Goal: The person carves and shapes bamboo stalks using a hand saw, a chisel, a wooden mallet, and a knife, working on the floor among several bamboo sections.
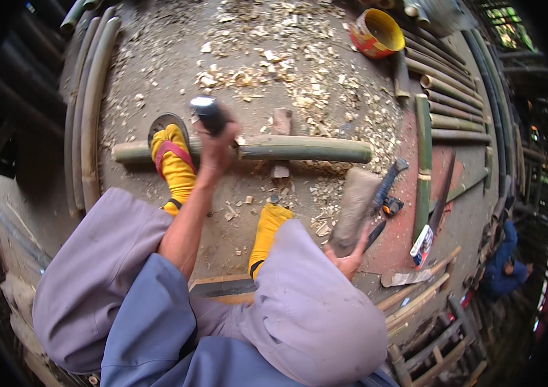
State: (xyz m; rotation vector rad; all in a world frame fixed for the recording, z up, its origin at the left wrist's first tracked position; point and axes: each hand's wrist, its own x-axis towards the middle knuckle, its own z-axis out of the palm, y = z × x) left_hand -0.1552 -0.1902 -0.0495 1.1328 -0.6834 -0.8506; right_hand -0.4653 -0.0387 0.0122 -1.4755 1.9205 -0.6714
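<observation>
Green bamboo pole (287, 149) lies across the ground under my yellow shoe (172, 161). My left hand (217, 143) clamps a dark tool (208, 113) on it; my right hand (349, 260) grips a wooden mallet (354, 206). Chips (274, 64) show much cutting done, I judge; the pole remains whole.

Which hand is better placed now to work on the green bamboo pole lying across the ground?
The left hand, probably: it grips a dark tool right at the bamboo pole. The right hand holds a wooden mallet off to the side.

Green bamboo pole (300, 149) lying crosswise — wooden mallet (354, 209), perhaps, raised
</observation>
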